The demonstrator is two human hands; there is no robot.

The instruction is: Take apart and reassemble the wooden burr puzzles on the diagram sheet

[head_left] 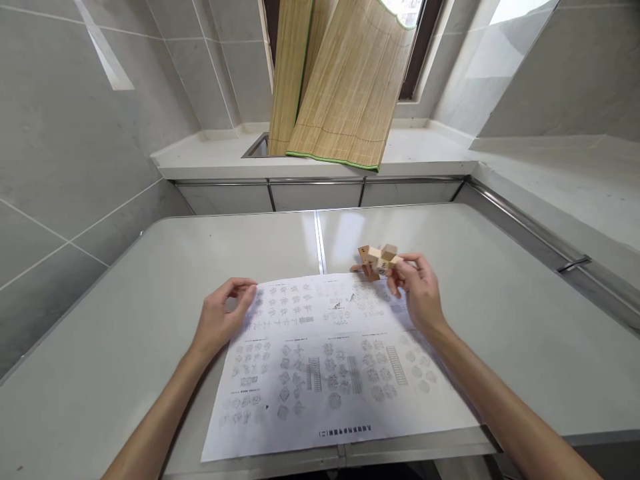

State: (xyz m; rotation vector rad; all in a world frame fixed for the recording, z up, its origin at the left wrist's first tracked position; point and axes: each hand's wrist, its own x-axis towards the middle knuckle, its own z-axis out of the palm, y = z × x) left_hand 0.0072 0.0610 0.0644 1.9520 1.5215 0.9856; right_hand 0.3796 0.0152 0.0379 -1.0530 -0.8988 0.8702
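A large white instruction sheet (pixel 320 333), printed with rows of small puzzle diagrams, lies on the table with its text upside down to me. My left hand (pixel 223 313) pinches the sheet's far left corner between thumb and fingers. Over the far right part of the paper, my right hand (pixel 420 290) grips a small interlocking wooden burr puzzle (pixel 384 257) of pale blocks. Just behind and left of the puzzle is a brown piece (pixel 367 267) marked with a 2; the puzzle partly hides it, and I cannot tell whether they touch.
The pale folding table (pixel 240 243) has a seam down its middle. Beyond it, a white counter (pixel 210 157) holds a sink (pixel 256 147), partly covered by bamboo mats (pixel 345 100) with green edging. A metal rail (pixel 530 223) runs along the right side. Grey tiled walls enclose the space.
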